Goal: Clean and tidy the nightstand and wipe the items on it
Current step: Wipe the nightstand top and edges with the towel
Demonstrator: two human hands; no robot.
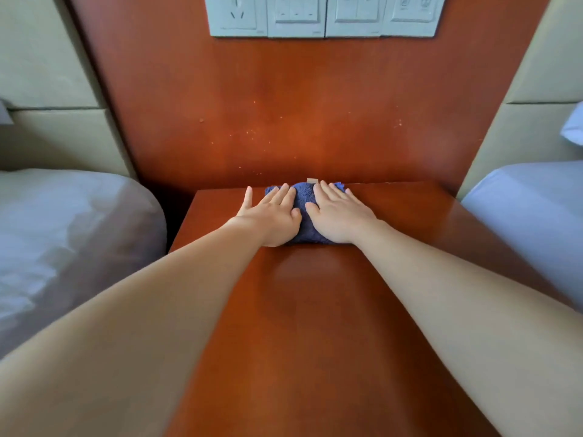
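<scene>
A white-sheeted bed (63, 231) flanks the left side of a reddish-brown wooden nightstand (315, 326), where a person's left hand (271, 216) lies flat with fingers straight and spread, pressing down on the near-left part of a folded dark-blue cloth (304, 197). The cloth sits at the back edge of the tabletop, touching the upright wood panel (284, 121) behind it. The right hand (339, 216) is likewise flat and open, palm down on the cloth's right half, thumbs nearly meeting. Neither hand curls round anything. The job appears to be mid-course: the top is being wiped with the cloth at its far edge, and the items the task speaks of are not in view, so their wiping cannot be judged. Pale specks dot the panel above the cloth and look not yet cleaned. The glossy tabletop carries a soft sheen. A row of white switches and a socket (325, 14) is mounted high on the panel; a second bed (530, 222) and pillow (572, 124) close the frame at right.
</scene>
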